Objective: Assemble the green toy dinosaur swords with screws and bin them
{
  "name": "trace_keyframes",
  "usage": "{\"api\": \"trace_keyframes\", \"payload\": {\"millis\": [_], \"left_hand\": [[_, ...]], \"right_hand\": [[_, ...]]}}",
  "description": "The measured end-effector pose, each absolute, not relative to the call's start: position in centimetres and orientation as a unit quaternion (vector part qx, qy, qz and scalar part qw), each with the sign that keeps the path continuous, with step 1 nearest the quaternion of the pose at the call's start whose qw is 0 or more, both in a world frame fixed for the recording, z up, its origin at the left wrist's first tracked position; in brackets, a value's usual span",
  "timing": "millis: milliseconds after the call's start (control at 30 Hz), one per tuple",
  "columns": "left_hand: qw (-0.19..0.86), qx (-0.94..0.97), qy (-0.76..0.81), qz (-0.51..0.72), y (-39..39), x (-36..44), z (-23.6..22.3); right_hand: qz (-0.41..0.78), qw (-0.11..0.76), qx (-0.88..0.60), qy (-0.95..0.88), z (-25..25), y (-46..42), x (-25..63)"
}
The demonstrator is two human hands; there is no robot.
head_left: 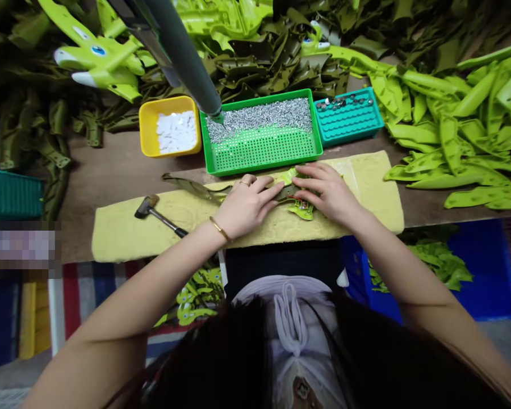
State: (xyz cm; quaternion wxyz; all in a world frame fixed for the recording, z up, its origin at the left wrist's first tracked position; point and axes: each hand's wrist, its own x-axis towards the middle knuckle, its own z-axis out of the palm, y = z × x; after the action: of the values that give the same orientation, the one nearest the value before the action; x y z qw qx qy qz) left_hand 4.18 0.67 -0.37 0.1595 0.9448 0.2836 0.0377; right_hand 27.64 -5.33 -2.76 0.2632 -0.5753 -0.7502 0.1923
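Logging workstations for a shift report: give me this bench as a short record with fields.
left hand: resting on a green plastic part; gold bangle at wrist
right hand: resting on the same part
work surface: yellow foam pad
tool: small hammer, lying on the pad
containers: green perforated tray of silver fasteners; teal tray of dark-headed studs; yellow tub of white pieces
surroundings: heaped green plastic parts

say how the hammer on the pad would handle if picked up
The hammer looks stiff, with a slim metal shaft. Probably head-heavy, given its chunky head. Lying on the soft pad, it seems unlikely to roll far.
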Motion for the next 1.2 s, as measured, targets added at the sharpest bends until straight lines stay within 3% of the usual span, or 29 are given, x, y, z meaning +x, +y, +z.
{"api": "trace_keyframes", "payload": {"millis": [433, 500, 600, 633, 700, 800, 867, 1033, 1200], "left_hand": [[0.242, 0.926, 0.286, 0.052, 1.6, 4.4, -1.4], [0.192, 0.916, 0.337, 0.100, -0.3, 3.9, -1.6], [0.143, 0.815, 0.488, 0.277, -3.9, 2.1, -2.2], [0.166, 0.741, 0.549, 0.350, -4.8, 1.4, -2.4], [0.306, 0.566, 0.621, 0.448, -5.5, 0.1, -2.6], [0.571, 0.355, 0.571, 0.470, -4.8, -0.6, -2.4], [0.634, 0.287, 0.531, 0.484, -3.8, -0.4, -2.0], [0.615, 0.260, 0.553, 0.498, -3.1, 0.0, -1.3], [0.526, 0.386, 0.667, 0.359, -4.4, -2.8, -1.1]], "right_hand": [[0.154, 0.218, -0.627, -0.732, -2.1, -5.3, 27.1], [0.152, 0.236, -0.621, -0.732, -2.5, -5.4, 27.4], [0.148, 0.284, -0.606, -0.728, -3.4, -5.8, 27.9], [0.148, 0.305, -0.600, -0.724, -3.7, -6.0, 28.1], [0.143, 0.344, -0.588, -0.718, -4.2, -6.2, 28.3], [0.117, 0.348, -0.573, -0.732, -4.6, -6.2, 28.4], [0.102, 0.333, -0.561, -0.751, -4.7, -6.1, 28.3], [0.069, 0.305, -0.559, -0.768, -3.4, -6.0, 28.2], [0.071, 0.347, -0.578, -0.735, -0.1, -8.4, 26.7]]}}
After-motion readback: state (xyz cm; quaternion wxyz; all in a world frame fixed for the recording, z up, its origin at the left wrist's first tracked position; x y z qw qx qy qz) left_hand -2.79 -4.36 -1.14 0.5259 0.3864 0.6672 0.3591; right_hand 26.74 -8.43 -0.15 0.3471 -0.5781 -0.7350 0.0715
